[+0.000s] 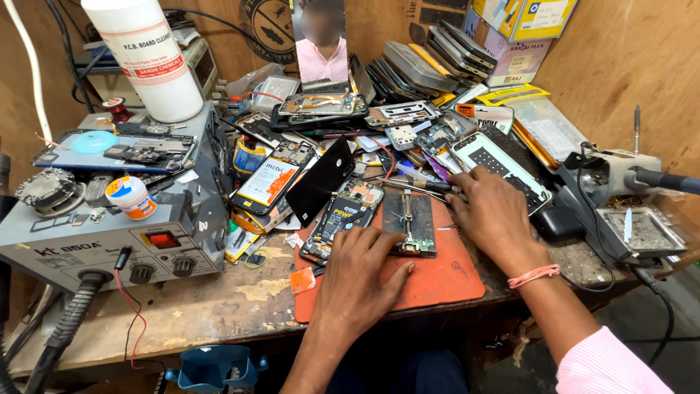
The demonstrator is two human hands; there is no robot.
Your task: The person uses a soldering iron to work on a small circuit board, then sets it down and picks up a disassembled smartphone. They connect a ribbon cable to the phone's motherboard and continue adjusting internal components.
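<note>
My left hand (pixel 362 271) lies flat, open grip, on the orange rubber mat (pixel 437 281) near the worktop's front edge, touching the small dark metal board holder (pixel 410 222); my right hand (pixel 494 211), fingers loosely spread and holding nothing, rests by the white opened phone frame (pixel 499 162); I think a careless push could slide the holder into loose parts.

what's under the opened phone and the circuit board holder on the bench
An orange work mat lies under the opened phone and the board holder. The left hand covers part of the mat and the phone's near end.
</note>
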